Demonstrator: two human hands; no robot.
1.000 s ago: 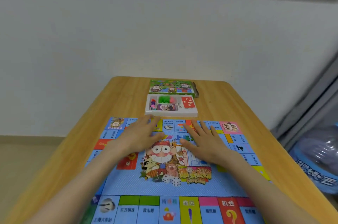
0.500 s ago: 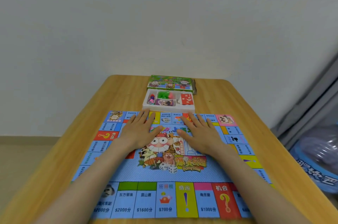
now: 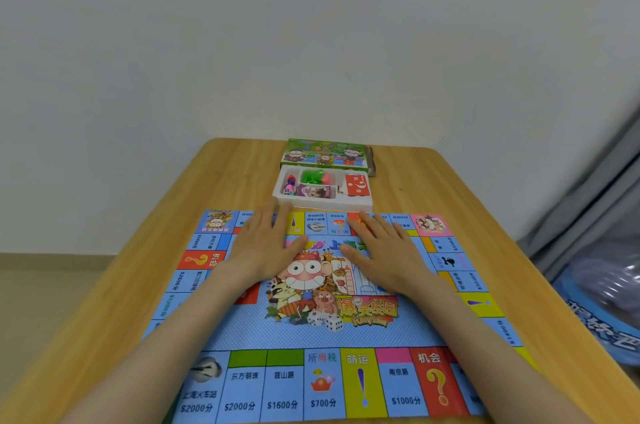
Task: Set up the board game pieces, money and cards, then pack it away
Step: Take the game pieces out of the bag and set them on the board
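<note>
The game board [image 3: 242, 326] is found unfolded and laid flat on the wooden bench [image 3: 121, 302], its printed squares running along all visible edges and a cartoon picture with dice at its centre. Both hands are laid palm down on the far half of the board with fingers straight and slightly spread; nothing is gripped by either. The left hand [image 3: 266, 247] is placed left of the central picture, the right hand [image 3: 384, 257] to its right, and the two are kept apart. The fingertips of both reach the far row of squares. Just beyond the board's far edge, a white tray [image 3: 325, 206] is seen on the bench. A stack of red cards [image 3: 356, 185] is held in its right compartment, green pieces [image 3: 315, 177] and a purple printed stack [image 3: 317, 192] in the middle, and small coloured tokens [image 3: 290, 184] on the left. Behind the tray, touching or nearly touching it, a green printed box [image 3: 325, 155] is noted. Whether the left fingertips touch the tray cannot be determined.
</note>
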